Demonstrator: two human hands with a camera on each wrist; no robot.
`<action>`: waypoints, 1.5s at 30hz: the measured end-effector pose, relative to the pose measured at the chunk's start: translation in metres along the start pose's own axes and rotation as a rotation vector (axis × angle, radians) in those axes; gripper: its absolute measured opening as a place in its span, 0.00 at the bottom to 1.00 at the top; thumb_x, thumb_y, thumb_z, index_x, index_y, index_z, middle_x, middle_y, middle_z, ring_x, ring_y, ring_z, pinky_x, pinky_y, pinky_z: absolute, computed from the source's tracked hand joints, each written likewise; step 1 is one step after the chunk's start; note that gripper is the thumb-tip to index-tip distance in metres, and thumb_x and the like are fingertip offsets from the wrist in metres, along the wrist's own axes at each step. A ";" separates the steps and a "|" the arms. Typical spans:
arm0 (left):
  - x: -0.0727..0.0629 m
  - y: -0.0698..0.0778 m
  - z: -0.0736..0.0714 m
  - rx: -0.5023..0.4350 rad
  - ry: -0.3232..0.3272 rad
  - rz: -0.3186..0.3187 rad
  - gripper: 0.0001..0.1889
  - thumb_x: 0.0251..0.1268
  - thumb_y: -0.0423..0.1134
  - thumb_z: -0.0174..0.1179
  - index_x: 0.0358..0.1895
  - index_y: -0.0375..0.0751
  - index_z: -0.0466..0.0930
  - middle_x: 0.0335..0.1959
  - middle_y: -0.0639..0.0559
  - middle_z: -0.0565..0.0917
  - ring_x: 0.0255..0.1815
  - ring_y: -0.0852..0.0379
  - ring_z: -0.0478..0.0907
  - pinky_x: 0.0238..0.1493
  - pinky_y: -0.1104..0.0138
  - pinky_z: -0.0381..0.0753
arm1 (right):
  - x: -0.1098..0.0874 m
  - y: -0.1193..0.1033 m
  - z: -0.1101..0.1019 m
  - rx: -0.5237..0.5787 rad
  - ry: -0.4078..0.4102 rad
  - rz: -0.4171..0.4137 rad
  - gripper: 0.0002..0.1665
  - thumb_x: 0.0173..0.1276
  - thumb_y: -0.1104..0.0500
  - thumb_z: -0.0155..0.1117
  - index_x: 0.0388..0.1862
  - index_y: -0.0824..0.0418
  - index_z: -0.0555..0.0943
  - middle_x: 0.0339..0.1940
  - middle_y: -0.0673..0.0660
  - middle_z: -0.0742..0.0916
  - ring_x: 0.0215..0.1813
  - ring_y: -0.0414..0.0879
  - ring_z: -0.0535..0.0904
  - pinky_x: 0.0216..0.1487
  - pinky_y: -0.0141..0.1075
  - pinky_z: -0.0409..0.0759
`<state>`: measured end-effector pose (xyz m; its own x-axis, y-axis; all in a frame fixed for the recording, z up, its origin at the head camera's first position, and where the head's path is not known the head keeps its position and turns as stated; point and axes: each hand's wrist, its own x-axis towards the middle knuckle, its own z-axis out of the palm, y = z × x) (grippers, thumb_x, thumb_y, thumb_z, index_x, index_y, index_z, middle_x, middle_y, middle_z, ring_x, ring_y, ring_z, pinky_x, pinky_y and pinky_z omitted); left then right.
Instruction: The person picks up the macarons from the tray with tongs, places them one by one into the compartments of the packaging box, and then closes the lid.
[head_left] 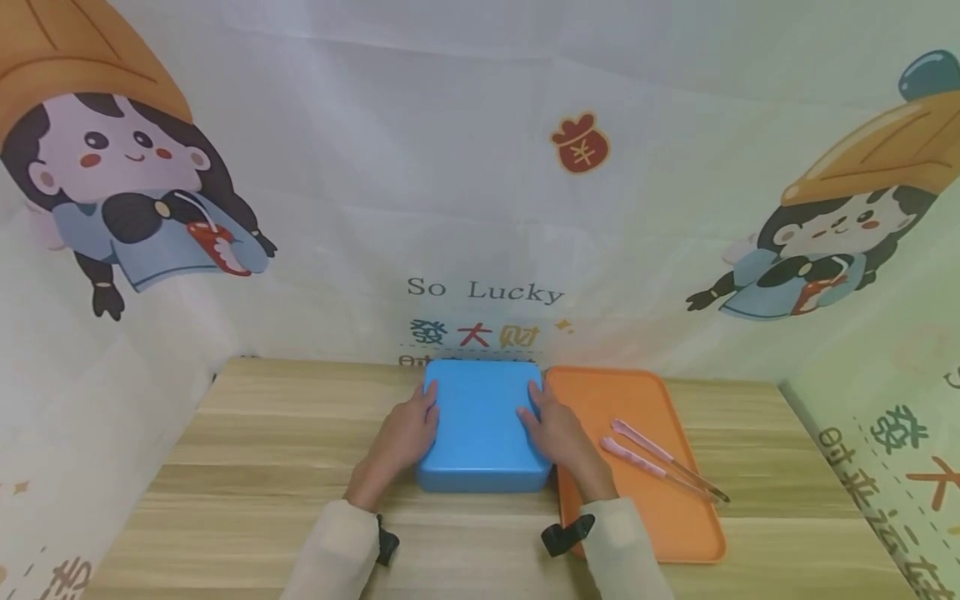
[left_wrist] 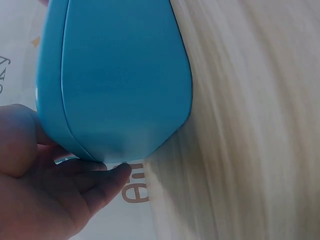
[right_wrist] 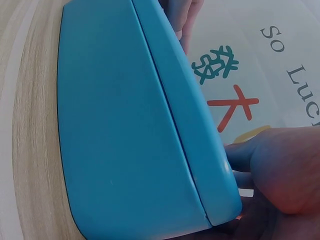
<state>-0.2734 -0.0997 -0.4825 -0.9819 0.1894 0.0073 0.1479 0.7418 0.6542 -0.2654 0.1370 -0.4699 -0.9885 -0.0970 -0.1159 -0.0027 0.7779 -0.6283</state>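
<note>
A blue lidded box with rounded corners is on the wooden table in front of me. My left hand grips its left side, thumb at the lid's edge and fingers along the side wall. On the opposite side, my right hand holds the box the same way, with its thumb on the lid. Both wrist views show the seam between lid and body closed. In the left wrist view, the fingers bend around the box's side.
An orange tray lies right of the box, partly under my right forearm. Two slim sticks with pink handles and brownish ends lie across it, tips over its right rim. A printed cloth hangs behind the wooden table.
</note>
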 end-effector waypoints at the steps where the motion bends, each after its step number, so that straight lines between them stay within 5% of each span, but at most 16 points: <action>1: 0.000 0.000 0.000 0.001 -0.002 -0.004 0.27 0.79 0.39 0.42 0.76 0.31 0.56 0.75 0.30 0.58 0.75 0.35 0.59 0.73 0.45 0.62 | 0.000 0.000 0.000 0.000 -0.001 0.000 0.38 0.79 0.48 0.49 0.81 0.57 0.53 0.82 0.63 0.54 0.80 0.63 0.54 0.74 0.62 0.58; 28: -0.007 -0.008 0.006 -0.032 -0.016 0.023 0.28 0.81 0.39 0.40 0.77 0.32 0.52 0.77 0.30 0.54 0.76 0.36 0.56 0.75 0.46 0.58 | -0.013 0.012 0.017 -0.053 0.087 -0.061 0.37 0.80 0.44 0.46 0.81 0.57 0.54 0.82 0.62 0.56 0.78 0.62 0.58 0.74 0.61 0.61; 45: -0.007 -0.003 0.009 -0.061 -0.003 0.024 0.27 0.81 0.37 0.39 0.77 0.30 0.52 0.77 0.29 0.52 0.76 0.33 0.54 0.75 0.44 0.56 | -0.012 0.021 0.019 -0.026 0.107 -0.056 0.38 0.79 0.43 0.46 0.81 0.55 0.54 0.78 0.59 0.67 0.76 0.58 0.64 0.73 0.56 0.65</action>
<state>-0.2658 -0.0976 -0.4918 -0.9778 0.2085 0.0209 0.1635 0.6968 0.6984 -0.2506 0.1424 -0.4961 -0.9972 -0.0746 0.0023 -0.0604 0.7889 -0.6115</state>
